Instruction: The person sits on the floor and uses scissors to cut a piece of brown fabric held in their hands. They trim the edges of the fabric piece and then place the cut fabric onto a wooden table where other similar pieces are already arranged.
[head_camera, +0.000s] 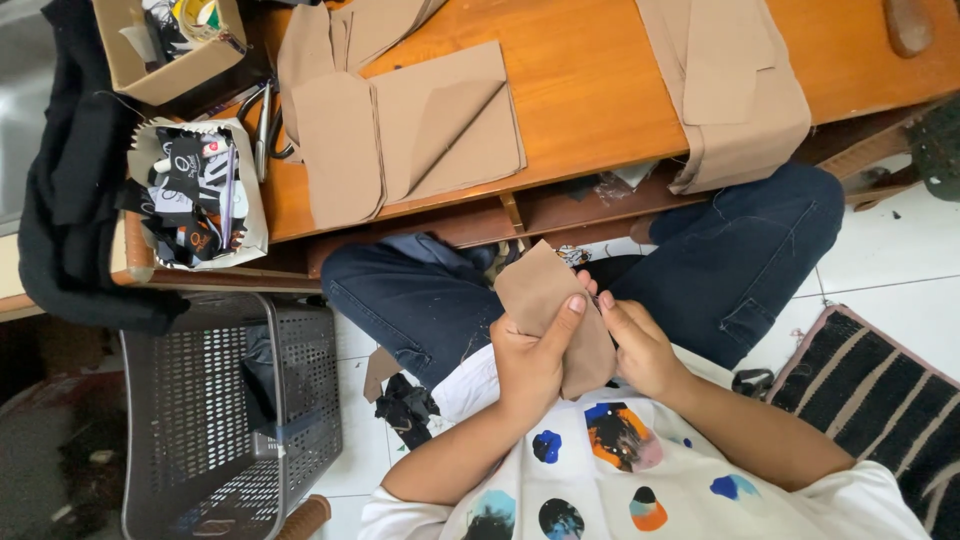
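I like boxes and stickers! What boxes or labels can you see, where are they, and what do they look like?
Cardboard box: table's far left corner, brown, open, holding tape rolls.
White box: table's left edge, below the cardboard box, open.
Labels: heaped inside the white box, small, black and white.

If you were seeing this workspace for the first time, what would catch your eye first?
First, both hands, the left hand and right hand, holding a small brown fabric piece over the lap. Beyond them, larger brown cut pieces lie on the orange wooden table. At lower left stands a grey perforated basket.
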